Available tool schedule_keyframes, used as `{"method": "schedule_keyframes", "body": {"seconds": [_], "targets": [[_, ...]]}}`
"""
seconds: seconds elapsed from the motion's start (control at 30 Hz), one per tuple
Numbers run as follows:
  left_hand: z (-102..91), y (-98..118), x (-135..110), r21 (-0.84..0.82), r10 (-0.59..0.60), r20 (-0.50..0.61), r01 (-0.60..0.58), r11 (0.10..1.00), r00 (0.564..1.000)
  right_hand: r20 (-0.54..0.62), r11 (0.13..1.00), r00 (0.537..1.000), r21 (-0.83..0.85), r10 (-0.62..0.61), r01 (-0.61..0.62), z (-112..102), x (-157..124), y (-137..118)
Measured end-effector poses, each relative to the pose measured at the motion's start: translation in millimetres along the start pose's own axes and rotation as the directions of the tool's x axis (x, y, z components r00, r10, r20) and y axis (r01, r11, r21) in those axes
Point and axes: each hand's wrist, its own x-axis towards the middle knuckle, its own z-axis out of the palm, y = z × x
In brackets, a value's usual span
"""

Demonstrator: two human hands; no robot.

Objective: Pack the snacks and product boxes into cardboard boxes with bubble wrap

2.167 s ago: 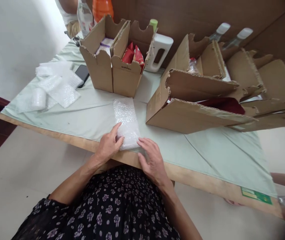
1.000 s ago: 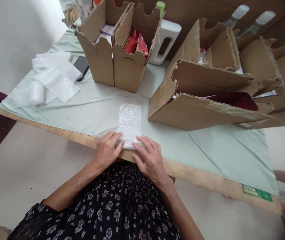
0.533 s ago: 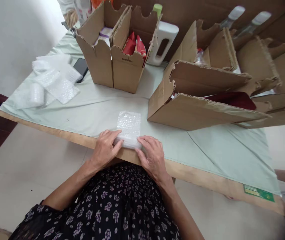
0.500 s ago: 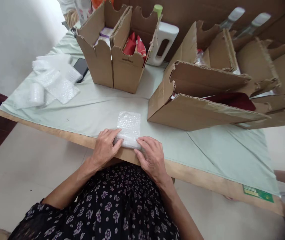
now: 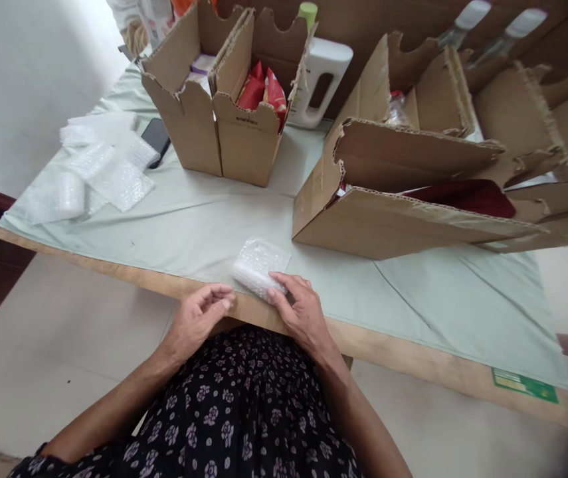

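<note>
Fingers [image 5: 286,284] of the right hand [image 5: 299,312] were bent round the near end of the roll [image 5: 260,264] and held it, thumb below and fingers on top. The left hand [image 5: 198,317] hung just beside it, over the near edge of the table [image 5: 189,222]. It was half curled, off the roll, with nothing in it that I could see.

A moment before, both hands had pressed on a long flat strip of bubble wrap. Now the strip was gone and a short fat roll lay there, turned a little to the side, near the middle of the near edge. The rolling looked as good as done.

Past the roll, a big box [image 5: 388,222] lay on its side toward the right edge. Two boxes [image 5: 218,133] stood by the far edge, a jug [image 5: 316,79] behind them. More sheets [image 5: 109,169] and a phone [image 5: 155,136] lay at the far left corner.
</note>
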Motion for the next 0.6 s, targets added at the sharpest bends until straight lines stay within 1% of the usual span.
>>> {"method": "schedule_keyframes", "body": {"seconds": [0.03, 0.07, 0.1, 0.13, 0.2, 0.27, 0.33, 0.37, 0.4, 0.43, 0.5, 0.53, 0.57, 0.6], "targets": [[4.3, 0.5, -1.5, -0.124, -0.065, 0.085, 0.075, 0.989, 0.994, 0.005, 0.999, 1.000, 0.037, 0.025, -0.025, 0.2, -2.2, -3.3], [9.6, 0.9, -1.8, -0.234, -0.088, 0.154, 0.123, 0.964, 0.984, 0.015, 0.996, 0.999, 0.073, 0.043, -0.044, 1.0, -4.7, -7.0], [15.7, 1.2, -1.1, -0.329, -0.086, 0.199, 0.149, 0.932, 0.976, 0.028, 0.993, 0.998, 0.104, 0.052, -0.054, 2.2, -7.6, -10.9], [21.9, 1.3, 0.2, -0.409, -0.076, 0.223, 0.164, 0.898, 0.972, 0.038, 0.991, 0.998, 0.124, 0.048, -0.053, 3.6, -10.7, -14.7], [33.3, 1.3, 3.9, -0.522, -0.072, 0.226, 0.183, 0.833, 0.971, 0.031, 0.994, 0.999, 0.113, 0.006, -0.010, 5.3, -17.2, -20.9], [41.1, 1.0, 6.9, -0.581, -0.106, 0.216, 0.215, 0.785, 0.971, -0.035, 0.998, 0.998, 0.046, -0.046, 0.047, 3.5, -22.5, -22.9], [44.4, 0.6, 8.1, -0.590, -0.138, 0.224, 0.247, 0.769, 0.965, -0.143, 0.999, 0.989, -0.008, -0.046, 0.046, -3.0, -25.2, -19.8], [44.7, 0.4, 7.9, -0.583, -0.143, 0.237, 0.258, 0.771, 0.961, -0.189, 1.000, 0.982, 0.003, -0.018, 0.019, -7.3, -25.5, -16.8], [44.3, 0.1, 7.4, -0.572, -0.140, 0.254, 0.266, 0.776, 0.957, -0.210, 0.999, 0.977, 0.049, 0.026, -0.016, -11.7, -25.1, -13.3], [43.6, -0.2, 6.8, -0.556, -0.133, 0.275, 0.270, 0.786, 0.952, -0.196, 0.991, 0.978, 0.124, 0.071, -0.047, -15.7, -24.3, -9.9], [42.1, -0.6, 5.9, -0.510, -0.106, 0.302, 0.254, 0.822, 0.947, -0.082, 0.945, 0.987, 0.308, 0.138, -0.106, -20.9, -22.4, -5.8], [41.4, -0.5, 6.0, -0.473, -0.088, 0.297, 0.227, 0.851, 0.951, -0.021, 0.915, 0.989, 0.382, 0.148, -0.129, -21.9, -21.7, -5.9], [41.0, -0.2, 6.7, -0.421, -0.070, 0.273, 0.185, 0.888, 0.959, 0.017, 0.894, 0.989, 0.426, 0.145, -0.138, -21.9, -21.6, -7.7], [40.9, 0.5, 7.8, -0.350, -0.049, 0.230, 0.130, 0.928, 0.972, 0.022, 0.888, 0.991, 0.442, 0.134, -0.130, -21.0, -22.0, -10.8]]}}
